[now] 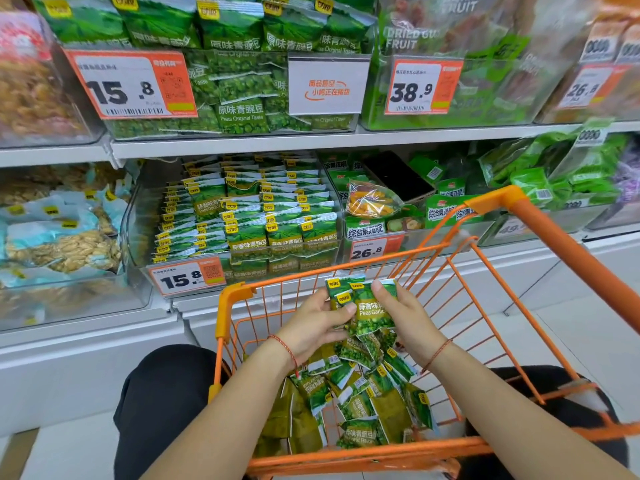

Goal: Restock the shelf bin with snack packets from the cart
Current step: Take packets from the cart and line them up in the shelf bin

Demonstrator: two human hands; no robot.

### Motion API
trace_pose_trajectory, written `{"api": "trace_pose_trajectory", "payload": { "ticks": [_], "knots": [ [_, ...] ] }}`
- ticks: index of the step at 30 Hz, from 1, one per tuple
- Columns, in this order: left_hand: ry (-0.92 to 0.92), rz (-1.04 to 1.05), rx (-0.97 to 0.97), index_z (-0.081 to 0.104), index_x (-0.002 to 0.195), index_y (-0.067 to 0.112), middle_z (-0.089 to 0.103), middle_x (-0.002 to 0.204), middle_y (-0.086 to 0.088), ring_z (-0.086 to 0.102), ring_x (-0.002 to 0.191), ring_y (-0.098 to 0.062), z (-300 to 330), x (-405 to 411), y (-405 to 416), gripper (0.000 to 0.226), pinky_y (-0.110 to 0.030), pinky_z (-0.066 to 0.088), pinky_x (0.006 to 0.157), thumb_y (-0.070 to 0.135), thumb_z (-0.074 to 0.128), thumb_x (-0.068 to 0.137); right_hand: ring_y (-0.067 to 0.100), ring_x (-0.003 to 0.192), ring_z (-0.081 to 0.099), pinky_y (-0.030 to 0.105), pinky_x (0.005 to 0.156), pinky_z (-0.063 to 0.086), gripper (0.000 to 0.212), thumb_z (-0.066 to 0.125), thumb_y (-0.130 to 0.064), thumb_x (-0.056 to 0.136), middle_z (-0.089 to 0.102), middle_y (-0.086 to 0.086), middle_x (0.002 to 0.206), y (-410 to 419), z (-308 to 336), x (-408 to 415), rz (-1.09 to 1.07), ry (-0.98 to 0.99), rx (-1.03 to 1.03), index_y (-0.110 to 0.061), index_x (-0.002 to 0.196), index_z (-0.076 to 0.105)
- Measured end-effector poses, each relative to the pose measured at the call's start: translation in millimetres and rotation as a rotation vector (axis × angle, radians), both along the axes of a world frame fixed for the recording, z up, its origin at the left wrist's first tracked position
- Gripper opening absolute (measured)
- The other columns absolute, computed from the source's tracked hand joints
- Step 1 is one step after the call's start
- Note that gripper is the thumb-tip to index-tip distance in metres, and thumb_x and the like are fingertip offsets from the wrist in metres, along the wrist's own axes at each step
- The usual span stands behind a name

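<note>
Snack packets (369, 308), green garlic-pea ones, were held in a small bunch above the orange cart (512, 216), gripped from both sides. On the left, the left hand (311, 329) was curled round the bunch, thumb laid across the front packet. On the right, the right hand (405, 317) was closed on the same bunch, fingers wrapped over its top edge. More loose packets (360, 407) were seen heaped on the near cart floor. Farther off, the clear shelf bin (138, 230) was seen well stocked with rows, a 15.8 price tag (188, 277) fixed to its front.
</note>
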State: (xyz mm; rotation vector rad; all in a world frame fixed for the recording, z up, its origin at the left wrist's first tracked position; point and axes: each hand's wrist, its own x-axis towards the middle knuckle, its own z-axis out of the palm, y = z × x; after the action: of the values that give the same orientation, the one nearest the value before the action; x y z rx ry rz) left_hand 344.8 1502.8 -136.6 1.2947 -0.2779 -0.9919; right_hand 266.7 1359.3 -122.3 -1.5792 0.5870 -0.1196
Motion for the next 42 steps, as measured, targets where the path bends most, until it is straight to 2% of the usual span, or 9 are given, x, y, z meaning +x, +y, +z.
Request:
{"api": "trace_pose_trajectory", "payload": {
  "ticks": [2, 7, 13, 16, 20, 29, 34, 38, 42],
  "knots": [
    [0.000, -0.027, -0.027, 0.049, 0.119, 0.015, 0.061, 0.122, -0.009, 0.064, 0.107, -0.020, -1.7, 0.2, -0.3, 0.035, -0.038, 0.054, 0.090, 0.004, 0.062, 0.088, 0.010, 0.112, 0.049, 0.030, 0.099, 0.031, 0.054, 0.049, -0.040, 0.093, 0.051, 0.001, 0.133, 0.8, 0.7, 0.9, -0.023, -0.015, 0.086, -0.011, 0.138, 0.038],
    [-0.086, 0.083, -0.047, 0.051, 0.112, 0.016, 0.065, 0.112, -0.009, 0.068, 0.094, -0.017, -3.2, -1.0, -5.4, 0.026, -0.031, 0.058, 0.073, 0.003, 0.059, 0.090, 0.024, 0.141, 0.028, 0.053, 0.111, 0.030, 0.122, 0.068, -0.074, 0.061, 0.023, 0.008, 0.157, -0.5, -0.5, 1.7, -0.052, -0.019, 0.185, -0.014, 0.152, 0.014],
    [-0.276, 0.143, 0.107, 0.050, 0.099, 0.023, 0.064, 0.094, 0.002, 0.063, 0.078, -0.007, -1.8, -4.7, -9.0, 0.019, -0.021, 0.052, 0.063, 0.005, 0.051, 0.094, 0.023, 0.143, 0.022, 0.039, 0.091, 0.053, 0.081, 0.044, -0.051, 0.092, 0.009, 0.003, 0.159, 6.8, -2.0, 0.7, 0.014, 0.106, -0.001, -0.008, 0.152, 0.009],
    [-0.208, 0.095, 0.158, 0.051, 0.101, 0.021, 0.061, 0.099, 0.000, 0.061, 0.083, -0.007, -3.3, -4.2, -9.2, 0.015, -0.024, 0.054, 0.069, 0.008, 0.050, 0.095, 0.021, 0.142, 0.024, 0.040, 0.111, 0.031, 0.068, 0.033, -0.051, 0.097, 0.024, 0.003, 0.154, 5.5, -3.2, 0.4, 0.032, 0.177, -0.290, -0.012, 0.150, 0.019],
    [0.074, 0.047, 0.093, 0.038, 0.138, 0.012, 0.039, 0.144, -0.007, 0.043, 0.130, -0.027, 3.1, -11.0, -10.2, 0.052, -0.030, 0.058, 0.077, 0.031, 0.056, 0.093, 0.018, 0.080, 0.050, 0.037, 0.075, 0.040, 0.035, 0.028, -0.055, 0.093, 0.049, 0.001, 0.085, 6.8, -7.2, 1.0, -0.021, 0.114, -0.371, -0.028, 0.095, 0.050],
    [-0.186, -0.057, 0.113, 0.036, 0.130, 0.016, 0.062, 0.112, 0.002, 0.063, 0.100, -0.009, 0.8, -16.6, -10.2, 0.051, -0.032, 0.055, 0.086, 0.014, 0.066, 0.088, 0.018, 0.139, 0.031, 0.031, 0.110, 0.024, 0.050, 0.031, -0.040, 0.101, 0.034, 0.002, 0.152, 11.7, -8.5, 6.4, -0.012, 0.085, -0.346, -0.018, 0.146, 0.032],
    [-0.275, 0.037, 0.082, 0.041, 0.127, 0.021, 0.061, 0.113, 0.005, 0.061, 0.101, -0.007, 6.1, -6.7, -5.2, 0.055, -0.024, 0.049, 0.091, 0.003, 0.069, 0.083, 0.015, 0.143, 0.019, 0.034, 0.114, 0.017, 0.065, 0.029, -0.055, 0.095, 0.021, -0.004, 0.156, 19.8, 14.6, 4.1, 0.064, 0.152, -0.153, -0.021, 0.150, 0.022],
    [-0.268, 0.072, 0.077, 0.047, 0.121, 0.022, 0.064, 0.111, 0.001, 0.062, 0.101, -0.015, 12.4, -0.6, 0.1, 0.056, -0.033, 0.050, 0.093, -0.008, 0.068, 0.079, -0.002, 0.118, 0.027, 0.001, 0.081, 0.018, 0.055, 0.027, -0.039, 0.100, 0.030, -0.022, 0.116, 30.0, 30.7, 3.2, 0.161, 0.090, -0.276, -0.017, 0.149, 0.017],
    [-0.328, 0.158, -0.027, 0.047, 0.111, 0.032, 0.063, 0.109, 0.005, 0.063, 0.091, -0.002, 24.4, -0.9, 6.8, 0.055, -0.021, 0.052, 0.082, -0.009, 0.067, 0.079, 0.007, 0.140, 0.022, 0.012, 0.102, 0.013, 0.074, 0.022, -0.057, 0.087, 0.027, -0.016, 0.144, 38.0, 35.4, 9.9, 0.158, 0.017, -0.467, -0.020, 0.151, 0.016]
  ]
}}
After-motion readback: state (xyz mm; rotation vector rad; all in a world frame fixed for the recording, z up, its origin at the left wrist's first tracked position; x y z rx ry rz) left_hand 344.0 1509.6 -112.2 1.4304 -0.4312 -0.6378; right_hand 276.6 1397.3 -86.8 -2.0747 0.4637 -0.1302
